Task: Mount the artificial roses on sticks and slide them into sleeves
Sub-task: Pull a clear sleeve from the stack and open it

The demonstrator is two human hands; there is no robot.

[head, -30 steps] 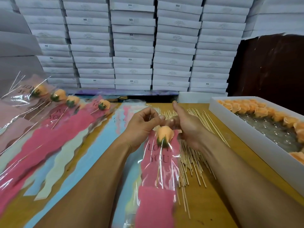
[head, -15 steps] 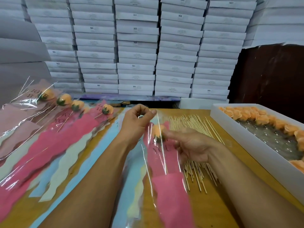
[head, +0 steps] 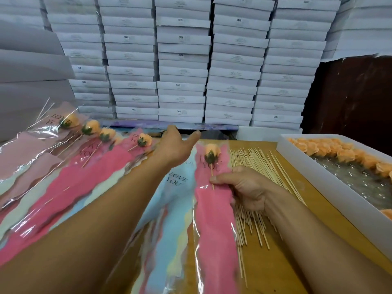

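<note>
An orange rose on a thin wooden stick sits inside a pink "LOVE YOU" sleeve lying lengthwise on the table. My right hand grips this sleeve at its middle, thumb pressed over the stick. My left hand reaches out past the sleeve's top end, fingers spread, holding nothing that I can see. Several finished sleeved roses lie fanned out at the left. A blue empty sleeve lies under my left forearm.
A pile of bare wooden sticks lies under and beyond my right hand. A white box with orange rose heads stands at the right. Stacks of white cartons wall off the table's far edge.
The sleeve with the rose has come down flat onto the table. My left hand let go of its top and stretched forward; my right hand slid down to the sleeve's middle.
</note>
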